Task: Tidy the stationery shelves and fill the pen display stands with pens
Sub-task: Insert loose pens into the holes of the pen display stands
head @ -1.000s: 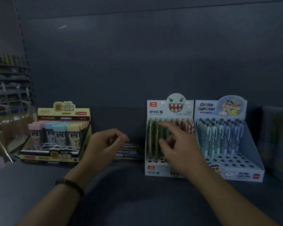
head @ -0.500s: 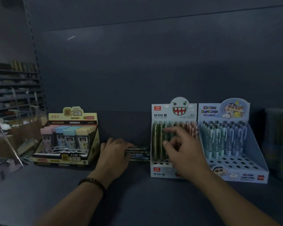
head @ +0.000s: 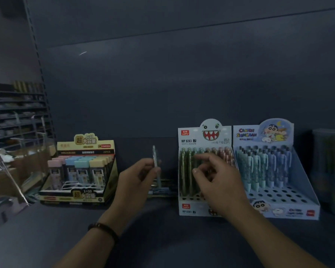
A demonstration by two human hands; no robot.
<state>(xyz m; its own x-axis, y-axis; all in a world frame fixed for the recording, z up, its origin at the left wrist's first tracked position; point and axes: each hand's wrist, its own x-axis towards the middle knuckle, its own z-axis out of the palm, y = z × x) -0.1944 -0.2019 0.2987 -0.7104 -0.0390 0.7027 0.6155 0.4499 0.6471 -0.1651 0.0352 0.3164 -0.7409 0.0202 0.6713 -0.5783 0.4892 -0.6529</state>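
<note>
My left hand point(head: 137, 182) holds a pale green pen point(head: 155, 159) upright, just left of the white monster-face pen stand point(head: 190, 138). Behind that hand, loose pens point(head: 162, 187) lie flat on the shelf. My right hand point(head: 219, 178) hovers over the green pens point(head: 184, 171) in the white stand, fingers spread and empty, hiding the stand's middle rows. Pink pens point(head: 225, 153) fill its right side. To the right stands the blue cartoon pen stand point(head: 298, 171), with blue and teal pens point(head: 263, 167) in its back rows and bare holes in front.
A yellow and black display box of pencil-lead cases point(head: 81, 169) sits at the left of the dark shelf point(head: 162, 238). A dim clear container point(head: 331, 167) stands at the far right. Other shelving point(head: 16, 117) shows beyond the left upright.
My left hand has lifted off the loose pens on the shelf with one pen, now held upright. My right hand stays over the white stand.
</note>
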